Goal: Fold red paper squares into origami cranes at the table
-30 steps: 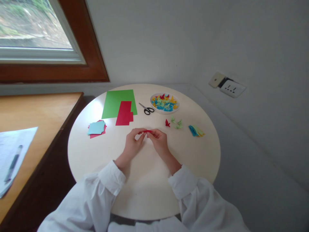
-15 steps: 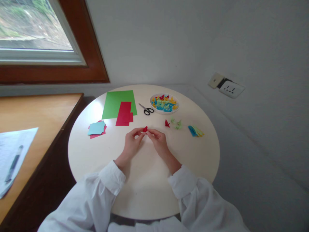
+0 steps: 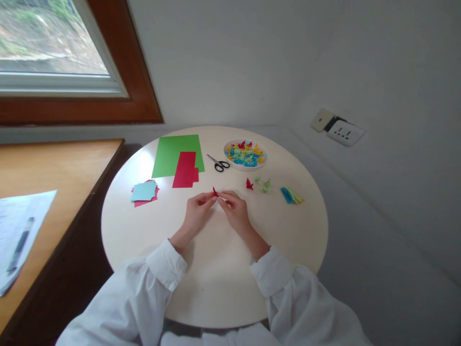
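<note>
Over the middle of a round cream table (image 3: 298,240), my left hand (image 3: 196,215) and my right hand (image 3: 236,211) meet fingertip to fingertip. Both pinch a small folded red paper piece (image 3: 215,192), most of it hidden by the fingers. A red sheet (image 3: 186,168) overlaps a green sheet (image 3: 173,153) further back. Black-handled scissors (image 3: 218,163) lie beside a white plate (image 3: 263,163) heaped with small coloured folded papers.
A light blue square on red squares (image 3: 144,191) lies at the left. A small red folded figure (image 3: 248,183), pale green ones (image 3: 264,184) and a blue-yellow stack (image 3: 292,195) lie at the right. A wooden desk (image 3: 54,168) with paper and a pen (image 3: 19,244) adjoins on the left.
The red piece between my fingers has gone from a flat strip to a small upright point. Both hands have stayed in nearly the same place.
</note>
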`<action>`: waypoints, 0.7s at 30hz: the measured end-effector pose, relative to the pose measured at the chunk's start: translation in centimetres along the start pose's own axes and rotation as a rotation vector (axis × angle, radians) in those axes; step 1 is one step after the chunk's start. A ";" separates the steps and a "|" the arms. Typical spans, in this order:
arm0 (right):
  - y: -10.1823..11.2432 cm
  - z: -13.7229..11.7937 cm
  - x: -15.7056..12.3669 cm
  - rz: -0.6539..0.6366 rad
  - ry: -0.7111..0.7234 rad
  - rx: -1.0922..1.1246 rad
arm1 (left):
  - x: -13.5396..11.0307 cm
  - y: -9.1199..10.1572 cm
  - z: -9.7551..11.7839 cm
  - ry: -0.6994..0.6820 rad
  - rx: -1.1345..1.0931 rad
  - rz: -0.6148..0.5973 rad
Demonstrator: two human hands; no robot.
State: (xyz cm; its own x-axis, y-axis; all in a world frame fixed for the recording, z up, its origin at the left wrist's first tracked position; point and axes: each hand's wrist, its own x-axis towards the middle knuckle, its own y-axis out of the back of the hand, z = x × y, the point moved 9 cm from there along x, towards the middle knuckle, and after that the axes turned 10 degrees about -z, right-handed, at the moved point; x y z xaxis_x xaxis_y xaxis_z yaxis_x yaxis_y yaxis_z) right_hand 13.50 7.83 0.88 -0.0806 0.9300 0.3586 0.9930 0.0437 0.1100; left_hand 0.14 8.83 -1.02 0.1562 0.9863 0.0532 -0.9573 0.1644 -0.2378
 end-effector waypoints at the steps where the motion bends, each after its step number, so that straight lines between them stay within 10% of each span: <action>1: 0.0 -0.1 0.0 0.002 0.010 -0.016 | 0.0 0.1 -0.1 0.004 -0.015 0.004; 21: -0.4 -1.5 -0.4 0.030 0.094 -0.217 | -0.1 0.0 -0.1 -0.019 -0.018 0.033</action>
State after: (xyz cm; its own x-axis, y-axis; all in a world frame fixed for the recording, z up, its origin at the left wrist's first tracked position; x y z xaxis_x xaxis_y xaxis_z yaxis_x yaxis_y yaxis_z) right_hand 13.03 6.90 2.06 -0.0687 0.8911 0.4486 0.9541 -0.0728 0.2906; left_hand 0.15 8.78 -1.13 0.1199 0.9908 0.0635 -0.9572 0.1323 -0.2573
